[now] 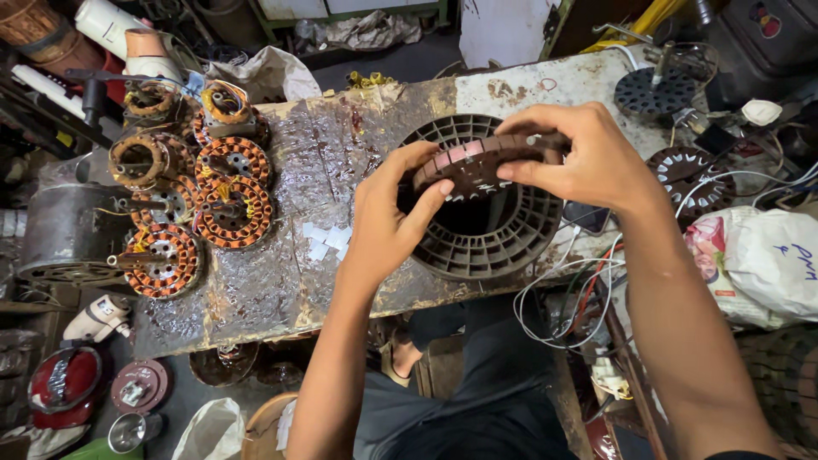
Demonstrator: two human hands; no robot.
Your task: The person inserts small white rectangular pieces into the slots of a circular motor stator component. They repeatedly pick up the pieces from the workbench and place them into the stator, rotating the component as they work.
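Hands [388, 217] [579, 158] gripping stator core [477, 166], over plastic ring [511, 243]

the stator core [477, 166] held in both hands looks like dark, dull metal with a rusty brown face and pale paper slips in its slots; the round grille [503, 243] under it is grey matt plastic, ribbed and dusty; the counter [290, 255] is sheet metal, rough, rust-blotched, with a wet-looking sheen and chipped white paint at its far end; small white paper scraps [325, 240] lie on it; the wound stators [230, 192] show glossy copper wire over brown, corroded metal; a white plastic bag [771, 260] looks thin and crinkled.
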